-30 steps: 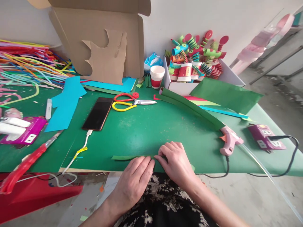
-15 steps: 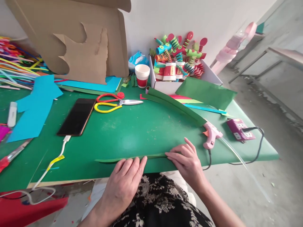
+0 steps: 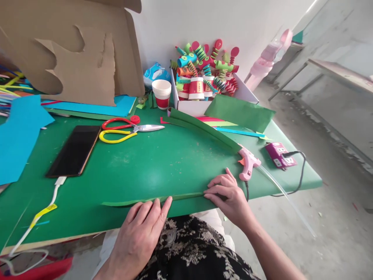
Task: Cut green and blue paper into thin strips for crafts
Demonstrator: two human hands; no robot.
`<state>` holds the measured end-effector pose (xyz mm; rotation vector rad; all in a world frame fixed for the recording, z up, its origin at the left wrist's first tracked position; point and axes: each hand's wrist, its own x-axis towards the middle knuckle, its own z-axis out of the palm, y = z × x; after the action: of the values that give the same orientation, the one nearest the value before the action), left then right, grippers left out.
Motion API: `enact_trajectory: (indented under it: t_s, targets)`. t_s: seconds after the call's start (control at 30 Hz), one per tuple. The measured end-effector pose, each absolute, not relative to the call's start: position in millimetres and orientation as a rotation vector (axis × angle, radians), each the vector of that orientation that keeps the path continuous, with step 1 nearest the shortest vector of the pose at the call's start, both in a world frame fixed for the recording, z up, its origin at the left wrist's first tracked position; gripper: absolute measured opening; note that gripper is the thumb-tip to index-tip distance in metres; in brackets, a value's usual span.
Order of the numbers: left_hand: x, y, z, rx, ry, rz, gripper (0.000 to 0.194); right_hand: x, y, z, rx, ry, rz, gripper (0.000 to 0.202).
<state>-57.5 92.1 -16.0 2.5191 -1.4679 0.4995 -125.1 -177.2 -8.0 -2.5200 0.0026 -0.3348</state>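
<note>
A long, narrow green paper strip (image 3: 186, 196) lies along the front edge of the green table, with a crease running along it. My left hand (image 3: 142, 229) rests over its middle, fingers bent and together, fingertips pressed on the paper. At the strip's right end, my right hand (image 3: 229, 196) pinches it between thumb and fingers, the little finger raised. The strip's left end lies free on the table. Just beyond my right hand is a pink glue gun (image 3: 248, 161) with a clear glue stick, its nozzle by a rolled green paper sheet (image 3: 204, 130).
Scissors (image 3: 145, 128) with red and yellow handles lie beside a black phone (image 3: 75, 149) on a white cable. Stacked paper cups (image 3: 161, 93) stand near a white box (image 3: 189, 105) of paper crafts. A purple power socket (image 3: 279, 155) sits at right; torn cardboard (image 3: 84, 74) leans behind.
The view has shifted right, so table items appear further left. My left hand has slid slightly left along the strip; my right hand keeps its pinch on the right end.
</note>
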Motion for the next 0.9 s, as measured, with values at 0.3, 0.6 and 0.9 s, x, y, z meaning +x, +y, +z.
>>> enact_trajectory:
  t_s: [0.3,0.6,0.9]
  targets:
    - [-55.4,100.5,-19.7,2.567,-1.602,0.426,0.052,-133.8,-176.0,-6.2,-2.497,0.093,-0.342,0.023]
    - [-54.0,100.6,-20.6,2.551,-1.605,0.399,0.054,-135.1,-178.8,-7.1,-2.484,0.111,-0.368,0.02]
    - [-54.4,97.9,-18.3,2.586,-1.579,0.383,0.052,-134.6,-178.4,-7.7,-2.515,0.17,-0.391,0.019]
